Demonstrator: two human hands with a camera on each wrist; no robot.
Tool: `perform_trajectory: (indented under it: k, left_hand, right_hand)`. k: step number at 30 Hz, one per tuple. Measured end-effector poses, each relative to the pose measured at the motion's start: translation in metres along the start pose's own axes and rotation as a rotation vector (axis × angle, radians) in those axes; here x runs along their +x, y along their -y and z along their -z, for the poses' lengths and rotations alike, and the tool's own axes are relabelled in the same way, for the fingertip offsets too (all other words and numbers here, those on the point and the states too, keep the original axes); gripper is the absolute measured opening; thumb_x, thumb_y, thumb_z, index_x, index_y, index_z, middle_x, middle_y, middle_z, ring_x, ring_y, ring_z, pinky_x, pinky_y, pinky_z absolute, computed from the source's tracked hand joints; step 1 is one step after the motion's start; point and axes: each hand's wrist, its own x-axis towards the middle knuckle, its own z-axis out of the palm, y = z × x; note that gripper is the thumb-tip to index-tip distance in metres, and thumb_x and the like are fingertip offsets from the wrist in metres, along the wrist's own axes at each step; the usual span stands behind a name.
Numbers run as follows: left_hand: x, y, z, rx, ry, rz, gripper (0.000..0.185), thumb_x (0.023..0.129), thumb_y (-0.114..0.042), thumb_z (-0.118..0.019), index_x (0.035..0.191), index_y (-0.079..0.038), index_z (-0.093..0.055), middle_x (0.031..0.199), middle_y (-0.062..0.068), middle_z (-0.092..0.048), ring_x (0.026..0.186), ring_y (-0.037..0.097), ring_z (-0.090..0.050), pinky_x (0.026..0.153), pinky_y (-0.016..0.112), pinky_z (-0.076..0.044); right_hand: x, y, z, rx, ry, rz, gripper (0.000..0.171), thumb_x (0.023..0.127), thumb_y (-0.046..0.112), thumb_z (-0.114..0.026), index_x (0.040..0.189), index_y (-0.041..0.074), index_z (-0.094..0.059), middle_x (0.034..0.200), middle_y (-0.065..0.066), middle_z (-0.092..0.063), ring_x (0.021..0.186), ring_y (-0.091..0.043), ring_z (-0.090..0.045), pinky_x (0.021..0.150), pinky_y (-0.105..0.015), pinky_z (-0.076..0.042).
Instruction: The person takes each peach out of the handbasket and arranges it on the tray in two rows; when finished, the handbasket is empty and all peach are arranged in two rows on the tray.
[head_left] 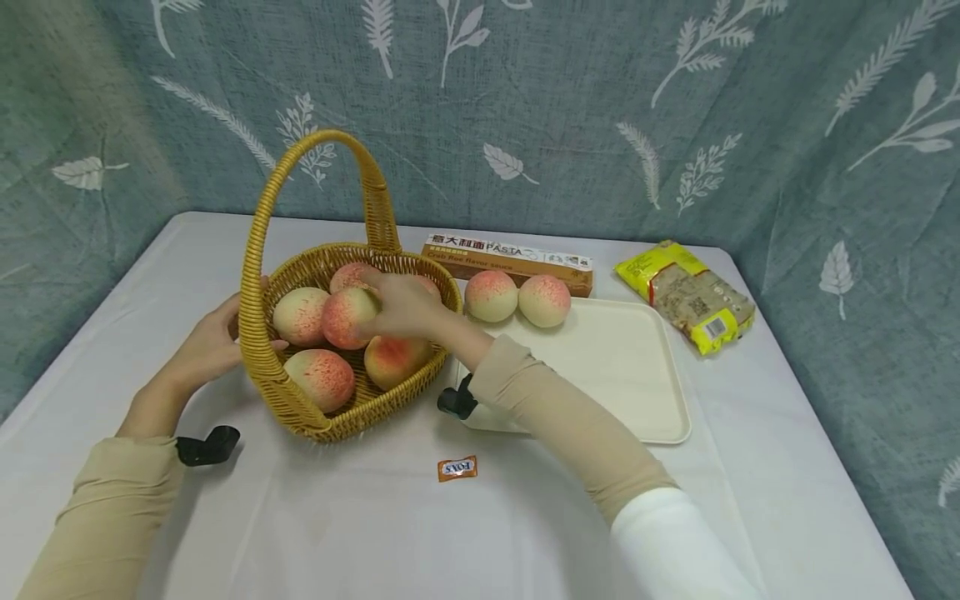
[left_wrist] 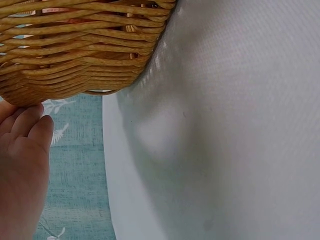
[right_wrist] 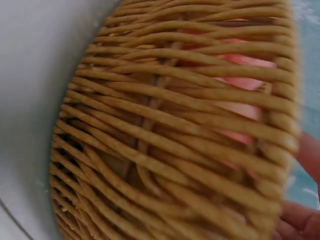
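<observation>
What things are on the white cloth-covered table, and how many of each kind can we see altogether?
Round reddish-and-cream peaches: 8 visible
Golden woven basket with a tall handle: 1
Cream rectangular tray: 1
Brown-and-white pasta box: 1
Yellow plastic food bag: 1
Small orange wrapped sweet: 1
Total: 13 visible

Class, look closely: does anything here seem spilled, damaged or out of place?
Nothing looks plainly spilled or damaged. Mildly odd: the small orange rectangular wrapped packet lies alone on the white tablecloth, apart from the golden oval wicker basket.
</observation>
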Motion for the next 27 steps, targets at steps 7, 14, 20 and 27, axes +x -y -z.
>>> perform_trajectory:
  k: [7,14,20,27]
  left_hand:
    - [0.0,0.002,0.001,-0.022,0.002,-0.009,0.095,0.085,-0.015,-0.073,0.157,-0.008,-0.01,0.153,0.032,-0.022,0.134,0.057,-0.025,0.102,0.073,-0.023]
    - [0.001,0.002,-0.002,-0.025,0.0,-0.012,0.095,0.085,-0.015,-0.073,0.157,-0.007,-0.011,0.152,0.032,-0.023,0.132,0.057,-0.027,0.102,0.073,-0.023]
    - [0.002,0.001,-0.002,-0.015,0.0,-0.014,0.095,0.085,-0.017,-0.073,0.157,-0.008,-0.011,0.152,0.033,-0.024,0.134,0.057,-0.025,0.102,0.072,-0.024]
    - [0.001,0.0,-0.002,-0.031,0.007,0.018,0.096,0.086,-0.016,-0.073,0.157,-0.009,-0.009,0.155,0.03,-0.018,0.139,0.052,-0.017,0.104,0.072,-0.02]
  right_hand:
    - [0.008,0.008,-0.008,-0.044,-0.014,-0.026,0.079,0.08,0.035,-0.08,0.145,0.006,-0.045,0.125,-0.007,-0.063,0.111,-0.018,-0.059,0.093,-0.025,-0.045]
    - [0.008,0.004,-0.007,-0.026,-0.101,-0.014,0.066,0.073,0.031,-0.084,0.13,0.008,-0.06,0.111,-0.005,-0.066,0.103,-0.019,-0.059,0.081,-0.023,-0.048]
    - [0.003,-0.002,-0.005,0.072,-0.144,-0.055,0.078,0.069,0.032,-0.088,0.138,0.014,-0.057,0.122,-0.005,-0.064,0.106,-0.016,-0.06,0.081,-0.022,-0.048]
    - [-0.012,-0.01,0.005,0.346,-0.218,-0.033,0.075,0.065,0.025,-0.091,0.133,0.012,-0.061,0.118,-0.004,-0.068,0.1,-0.01,-0.064,0.079,-0.018,-0.05]
